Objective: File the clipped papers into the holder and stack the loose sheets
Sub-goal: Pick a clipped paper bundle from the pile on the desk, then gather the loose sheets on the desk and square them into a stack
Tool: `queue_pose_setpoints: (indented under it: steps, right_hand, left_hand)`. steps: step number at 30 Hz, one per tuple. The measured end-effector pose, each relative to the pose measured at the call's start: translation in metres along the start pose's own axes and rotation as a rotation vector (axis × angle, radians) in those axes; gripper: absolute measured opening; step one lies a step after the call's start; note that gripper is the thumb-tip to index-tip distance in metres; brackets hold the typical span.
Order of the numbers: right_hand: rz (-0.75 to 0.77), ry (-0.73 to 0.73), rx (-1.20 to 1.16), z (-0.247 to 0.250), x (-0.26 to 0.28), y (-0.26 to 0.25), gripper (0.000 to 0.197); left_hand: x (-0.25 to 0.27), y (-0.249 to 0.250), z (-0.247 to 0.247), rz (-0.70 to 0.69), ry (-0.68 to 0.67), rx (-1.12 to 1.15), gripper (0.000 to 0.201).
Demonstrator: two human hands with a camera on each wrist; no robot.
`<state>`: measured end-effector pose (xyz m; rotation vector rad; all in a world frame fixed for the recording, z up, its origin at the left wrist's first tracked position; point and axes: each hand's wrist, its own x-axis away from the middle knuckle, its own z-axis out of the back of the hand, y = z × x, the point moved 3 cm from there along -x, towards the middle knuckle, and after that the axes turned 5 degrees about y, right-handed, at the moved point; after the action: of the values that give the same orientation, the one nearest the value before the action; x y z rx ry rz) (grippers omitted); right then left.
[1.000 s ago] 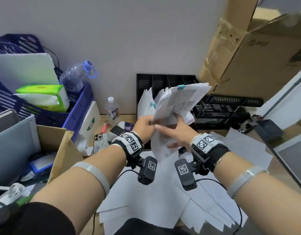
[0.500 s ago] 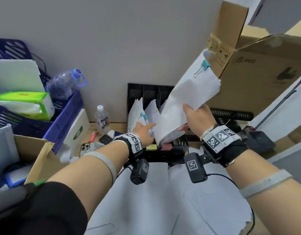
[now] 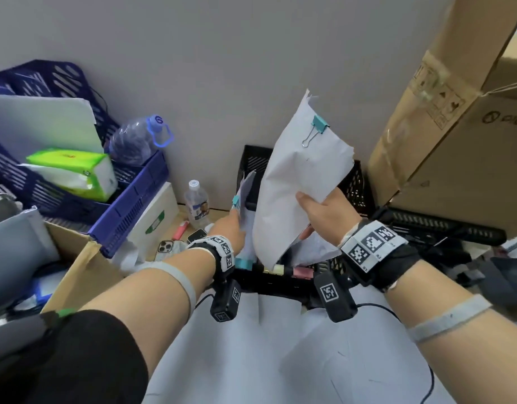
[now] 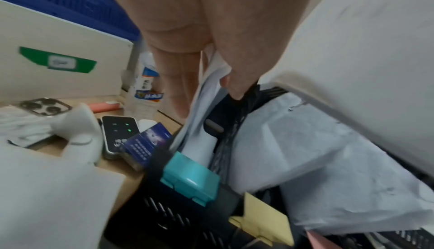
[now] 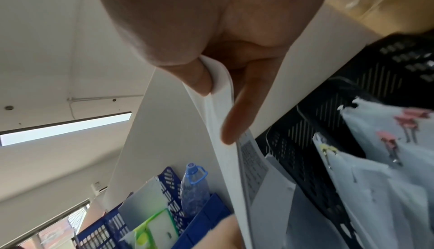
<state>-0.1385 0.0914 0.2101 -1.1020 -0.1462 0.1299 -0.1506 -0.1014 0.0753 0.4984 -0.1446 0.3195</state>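
My right hand (image 3: 324, 212) grips a white clipped bundle (image 3: 295, 185) by its lower right edge. A teal binder clip (image 3: 320, 123) sits on its top edge. The bundle stands nearly upright, its lower end just above the black mesh file holder (image 3: 355, 182). In the right wrist view thumb and fingers (image 5: 231, 123) pinch the bundle (image 5: 176, 141). My left hand (image 3: 231, 228) pinches filed papers (image 3: 247, 188) in the holder's left slot; the left wrist view shows those papers (image 4: 206, 86) between my fingers. Loose white sheets (image 3: 251, 354) lie spread on the desk in front.
Teal, yellow and pink blocks (image 3: 244, 262) line the holder's front. Left of it lie phones (image 3: 165, 246), a small bottle (image 3: 196, 204) and a white box (image 3: 156, 217), with blue crates (image 3: 129, 199) behind. Large cardboard boxes (image 3: 455, 156) stand at the right, and black trays (image 3: 441, 228) lie below them.
My left hand let go of the bundle and took hold of the filed papers in the holder. My right hand turned the bundle upright and brought it down over the holder.
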Motion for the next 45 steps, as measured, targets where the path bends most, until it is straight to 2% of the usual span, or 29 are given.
queue_pose_setpoints:
  steps: [2,7,11,13,16,17,19,20,23,25,29,30,32,34,35,36,38,40,42,45]
  right_hand:
    - [-0.013,-0.054,0.042,-0.013,-0.012,0.006,0.035]
    - [-0.034,-0.087,0.145,-0.045,-0.042,0.016,0.027]
    - [-0.134,-0.08,0.181,-0.08,-0.062,0.05,0.035]
    - [-0.197,-0.094,0.148,-0.098,-0.063,0.061,0.021]
    - [-0.308,-0.14,0.197,-0.116,-0.061,0.079,0.026]
    - [-0.33,-0.146,0.181,-0.12,-0.059,0.079,0.021]
    - [-0.301,-0.067,0.09,-0.126,-0.06,0.08,0.016]
    - [-0.279,-0.037,0.103,-0.129,-0.063,0.084,0.02]
    - [-0.265,-0.204,0.233,-0.139,-0.052,0.078,0.034]
    - [-0.27,-0.293,0.192,-0.14,-0.042,0.076,0.036]
    - [-0.293,-0.33,0.189,-0.137,-0.023,0.094,0.009]
    - [-0.314,-0.349,0.169,-0.137,-0.016,0.105,0.01]
    - [-0.365,-0.396,0.173,-0.138,0.003,0.132,0.011]
    - [-0.366,-0.473,0.324,-0.14,0.023,0.163,0.012]
    - [-0.361,-0.511,0.434,-0.141,0.033,0.179,0.018]
    - [-0.366,-0.534,0.548,-0.143,0.043,0.194,0.029]
    - [-0.401,-0.55,0.671,-0.148,0.063,0.222,0.053]
    - [-0.424,-0.549,0.696,-0.156,0.078,0.24,0.067]
    - [-0.425,-0.518,0.702,-0.165,0.088,0.252,0.066]
    - [-0.428,-0.454,0.689,-0.177,0.097,0.264,0.043]
  left_hand:
    - [0.0,-0.007,0.011,-0.014,0.025,-0.02,0.031]
    - [0.003,-0.005,0.026,-0.067,0.12,0.05,0.038]
    - [0.004,0.0,0.033,-0.071,0.17,0.109,0.042]
    - [0.003,0.001,0.036,-0.08,0.183,0.112,0.043]
    - [0.002,0.0,0.036,-0.099,0.194,0.112,0.045]
    - [0.002,-0.001,0.036,-0.098,0.194,0.116,0.046]
    - [0.003,-0.004,0.034,-0.1,0.193,0.133,0.048]
    - [0.004,-0.004,0.033,-0.109,0.192,0.14,0.048]
    - [0.009,-0.006,0.029,-0.143,0.209,0.169,0.05]
    - [0.014,-0.009,0.027,-0.154,0.243,0.215,0.05]
    - [0.027,-0.033,0.015,-0.17,0.221,0.422,0.06]
    - [0.031,-0.043,0.009,-0.141,0.205,0.46,0.058]
    - [0.038,-0.072,-0.009,-0.054,0.15,0.491,0.038]
    - [0.049,-0.107,-0.031,0.038,0.078,0.427,0.018]
    - [0.054,-0.126,-0.042,0.086,0.033,0.352,0.018]
    - [0.062,-0.145,-0.053,0.152,-0.028,0.255,0.024]
    - [0.077,-0.18,-0.073,0.307,-0.146,0.098,0.048]
    - [0.094,-0.206,-0.088,0.438,-0.215,0.086,0.065]
    - [0.106,-0.223,-0.1,0.487,-0.252,0.131,0.071]
    - [0.118,-0.236,-0.109,0.464,-0.223,0.154,0.067]
